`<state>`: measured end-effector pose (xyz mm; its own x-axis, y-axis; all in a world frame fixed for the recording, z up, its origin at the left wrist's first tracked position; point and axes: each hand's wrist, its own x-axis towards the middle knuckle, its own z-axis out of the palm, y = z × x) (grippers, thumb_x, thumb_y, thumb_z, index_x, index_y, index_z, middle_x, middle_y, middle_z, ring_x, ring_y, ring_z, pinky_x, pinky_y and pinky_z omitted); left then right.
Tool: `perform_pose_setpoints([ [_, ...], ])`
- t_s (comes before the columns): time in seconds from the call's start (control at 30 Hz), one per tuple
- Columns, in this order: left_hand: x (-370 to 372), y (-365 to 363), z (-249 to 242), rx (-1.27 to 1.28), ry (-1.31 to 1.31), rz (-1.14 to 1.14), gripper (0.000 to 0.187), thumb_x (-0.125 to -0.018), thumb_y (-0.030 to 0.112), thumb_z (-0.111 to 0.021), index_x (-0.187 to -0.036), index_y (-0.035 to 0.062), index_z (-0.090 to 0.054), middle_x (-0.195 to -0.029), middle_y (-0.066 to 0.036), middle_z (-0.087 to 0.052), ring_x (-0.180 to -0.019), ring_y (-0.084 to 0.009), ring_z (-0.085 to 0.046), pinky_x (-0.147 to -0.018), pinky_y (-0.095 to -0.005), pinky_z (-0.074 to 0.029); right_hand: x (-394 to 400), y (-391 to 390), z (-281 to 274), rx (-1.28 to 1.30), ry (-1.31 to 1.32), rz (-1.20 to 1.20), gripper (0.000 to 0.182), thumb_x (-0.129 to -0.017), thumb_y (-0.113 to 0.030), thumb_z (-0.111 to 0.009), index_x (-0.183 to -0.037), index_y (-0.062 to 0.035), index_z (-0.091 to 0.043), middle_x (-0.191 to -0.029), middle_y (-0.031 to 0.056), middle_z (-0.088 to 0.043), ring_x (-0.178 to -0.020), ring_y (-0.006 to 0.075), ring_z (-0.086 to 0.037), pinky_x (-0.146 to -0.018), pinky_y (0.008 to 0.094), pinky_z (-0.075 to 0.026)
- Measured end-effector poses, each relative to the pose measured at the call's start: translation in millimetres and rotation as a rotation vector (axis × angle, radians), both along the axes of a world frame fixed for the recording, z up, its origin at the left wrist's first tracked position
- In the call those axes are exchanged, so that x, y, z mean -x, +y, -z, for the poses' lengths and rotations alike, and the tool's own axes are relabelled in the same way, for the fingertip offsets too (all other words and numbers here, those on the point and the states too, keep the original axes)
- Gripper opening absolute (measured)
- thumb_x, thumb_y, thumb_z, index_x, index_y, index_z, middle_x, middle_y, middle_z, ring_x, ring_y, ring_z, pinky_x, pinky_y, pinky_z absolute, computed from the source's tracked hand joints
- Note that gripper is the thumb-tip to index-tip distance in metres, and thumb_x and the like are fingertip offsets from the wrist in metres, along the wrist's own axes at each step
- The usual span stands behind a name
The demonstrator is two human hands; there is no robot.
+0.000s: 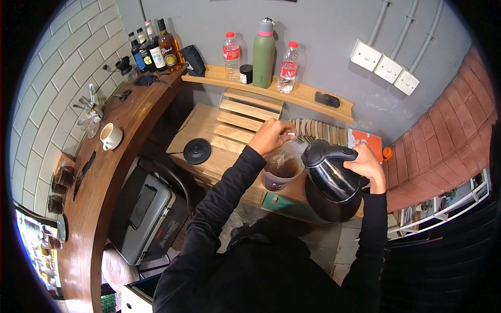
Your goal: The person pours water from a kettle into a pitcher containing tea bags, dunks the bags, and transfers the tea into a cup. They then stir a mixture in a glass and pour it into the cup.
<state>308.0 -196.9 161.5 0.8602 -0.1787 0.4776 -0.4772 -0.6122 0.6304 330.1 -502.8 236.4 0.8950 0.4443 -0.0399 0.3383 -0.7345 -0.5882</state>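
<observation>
Right hand (367, 163): it is closed around the kettle handle, and the kettle (336, 180) hangs tilted, with its spout end toward the tub
Left hand (271, 136): it is above the far rim of the tub, the fingers held narrow and bent; a small pale thing shows at the fingertips, but I cannot tell what it is
Tub (276, 182): it lies below the left hand and to the left of the kettle, with dark contents inside; its wall seems thin and partly clear
Kettle spout: it is just beside the tub rim, so a small turn of the right wrist could, I think, send liquid outside the rim; whether liquid flows now, I cannot tell
Heat: if the kettle is hot, steam or a splash could reach the left fingers, because they are so near to the opening
Tub balance: I see no hand clearly steadying its wall, therefore a knock from the kettle might push or tip it
Notebook (366, 141) and wooden table (197, 122): these are near enough that a spill could wet them
Black round base (197, 151): it rests on the table, well apart from both hands
</observation>
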Motion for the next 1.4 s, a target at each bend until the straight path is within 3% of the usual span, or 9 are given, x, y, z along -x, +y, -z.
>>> perform_pose_setpoints([
  [0.53, -2, -6, 0, 0.026, 0.029, -0.021, 0.018, -0.081, 0.014, -0.074, -0.094, 0.0011, -0.071, -0.079, -0.016, -0.07, -0.075, -0.0272, -0.069, -0.07, -0.0351, -0.053, -2, -4, -2, -0.035, 0.014, -0.012, 0.022, -0.061, -0.007, -0.069, -0.076, 0.0092, -0.068, -0.06, 0.0158, -0.062, -0.057, 0.0181, -0.062, -0.06, 0.0343, -0.049],
  [0.8, -3, -3, -1, -0.017, -0.015, -0.045, 0.018, -0.081, 0.014, -0.075, -0.094, 0.0018, -0.071, -0.085, -0.015, -0.072, -0.078, -0.0274, -0.07, -0.072, -0.0348, -0.053, -6, -6, 2, -0.018, 0.03, -0.016, 0.024, -0.061, -0.008, -0.07, -0.077, 0.0099, -0.068, -0.063, 0.0193, -0.064, -0.059, 0.0204, -0.063, -0.06, 0.0354, -0.049],
  [1.4, 2, -6, -5, 0.0, 0.002, -0.001, 0.018, -0.082, 0.015, -0.074, -0.092, 0.0003, -0.071, -0.089, -0.015, -0.072, -0.085, -0.0283, -0.07, -0.075, -0.0361, -0.053, -12, -5, 4, -0.023, 0.02, -0.053, 0.018, -0.062, -0.006, -0.068, -0.073, 0.0084, -0.066, -0.059, 0.0158, -0.061, -0.056, 0.0165, -0.06, -0.059, 0.0342, -0.047],
])
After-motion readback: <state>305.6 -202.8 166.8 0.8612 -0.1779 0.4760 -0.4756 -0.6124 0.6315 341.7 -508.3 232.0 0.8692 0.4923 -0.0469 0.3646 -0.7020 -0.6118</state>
